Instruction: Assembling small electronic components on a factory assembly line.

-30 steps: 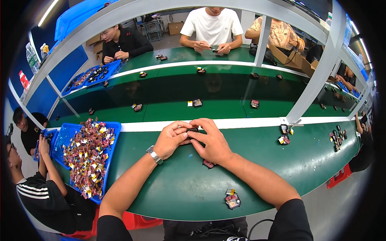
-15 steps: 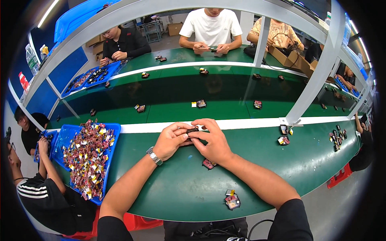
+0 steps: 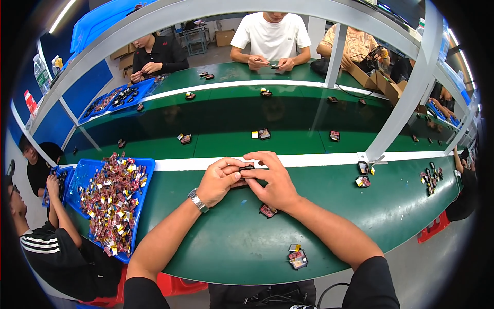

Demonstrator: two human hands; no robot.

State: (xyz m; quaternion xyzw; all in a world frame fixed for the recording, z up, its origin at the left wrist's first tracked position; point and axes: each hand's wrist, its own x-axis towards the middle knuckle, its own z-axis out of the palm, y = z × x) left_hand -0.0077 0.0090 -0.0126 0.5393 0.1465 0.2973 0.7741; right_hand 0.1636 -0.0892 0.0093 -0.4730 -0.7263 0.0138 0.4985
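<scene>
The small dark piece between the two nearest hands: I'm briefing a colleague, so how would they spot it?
On the green table, find the blue tray heaped with small parts. Right of it, past a metal watch, the left hand and right hand hold the small dark piece. Unlike the reddish module lying loose near the right hand, it is gripped.

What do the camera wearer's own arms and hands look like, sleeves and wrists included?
Both the left hand and right hand are ungloved. A silver-coloured metal link band circles the left wrist; the right wrist is bare. The sleeves are short and black.
</scene>
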